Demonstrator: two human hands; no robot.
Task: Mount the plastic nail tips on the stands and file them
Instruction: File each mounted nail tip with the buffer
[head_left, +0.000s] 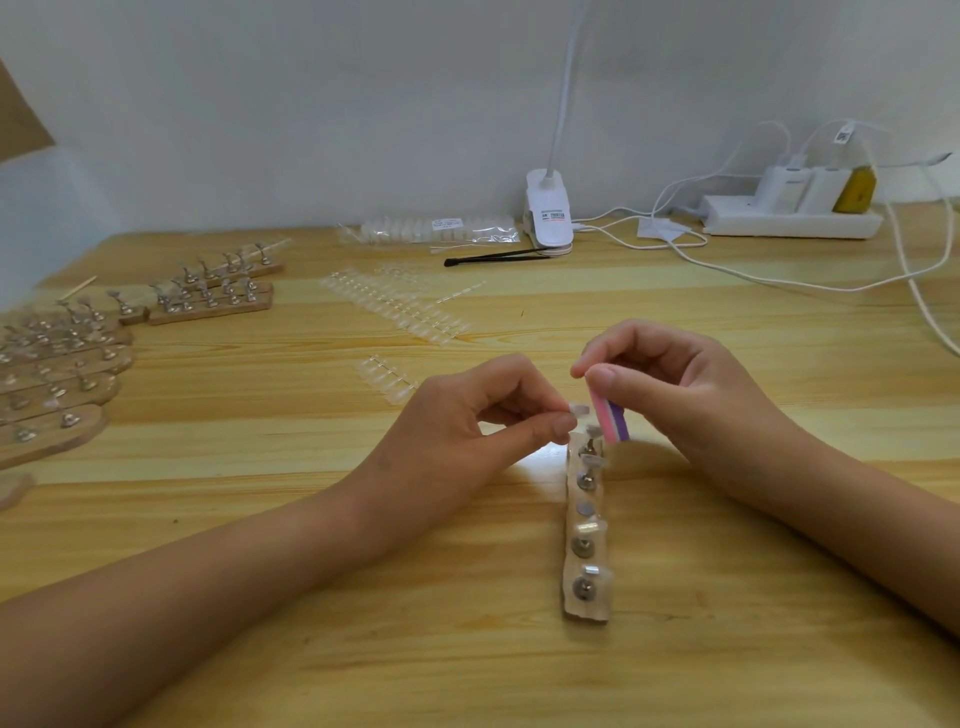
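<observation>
Head view: a clear nail tip (579, 410) is pinched in the left hand (467, 415) grip, over the far end of the stand strip (587, 564) on the tabletop (311, 519). A pink-purple file block (613, 418) is held in the right hand (675, 384) grip, just beside it.

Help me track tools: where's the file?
Head view, right of centre: the right hand pinches the file over the far end of the stand, beside the tip in the left hand.
</observation>
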